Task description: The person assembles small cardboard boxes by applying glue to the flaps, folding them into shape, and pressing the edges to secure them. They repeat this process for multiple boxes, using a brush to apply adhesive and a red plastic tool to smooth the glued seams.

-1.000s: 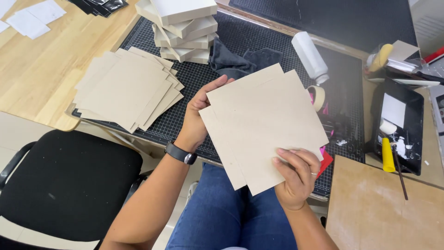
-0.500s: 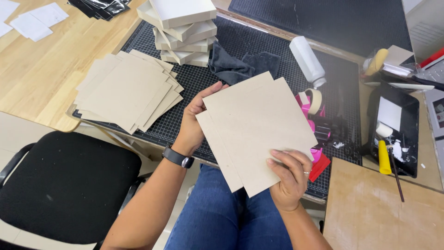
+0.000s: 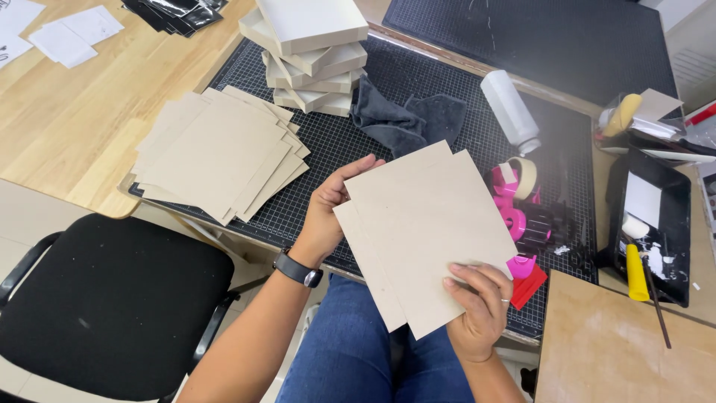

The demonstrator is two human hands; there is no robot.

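Observation:
Both hands hold a small stack of grey-brown cardboard sheets (image 3: 429, 231) above my lap, in front of the table edge. My left hand (image 3: 328, 213), with a dark watch on the wrist, grips the stack's left edge. Fingers of my right hand (image 3: 477, 306) curl over the lower right corner. The sheets are slightly fanned, with at least two layers showing. A larger fanned pile of the same cardboard sheets (image 3: 220, 153) lies on the black gridded cutting mat (image 3: 328, 149) to the left.
A stack of white boxes (image 3: 313, 56) and a dark cloth (image 3: 406, 119) sit on the mat. A white bottle (image 3: 511, 112), pink tape dispensers (image 3: 514, 216), a black tray with a yellow-handled roller (image 3: 645, 239), a wooden board (image 3: 619, 343) and a black chair (image 3: 112, 306) surround me.
The held cardboard stack shifted slightly and the sheets fanned a little more; both hands keep their grip.

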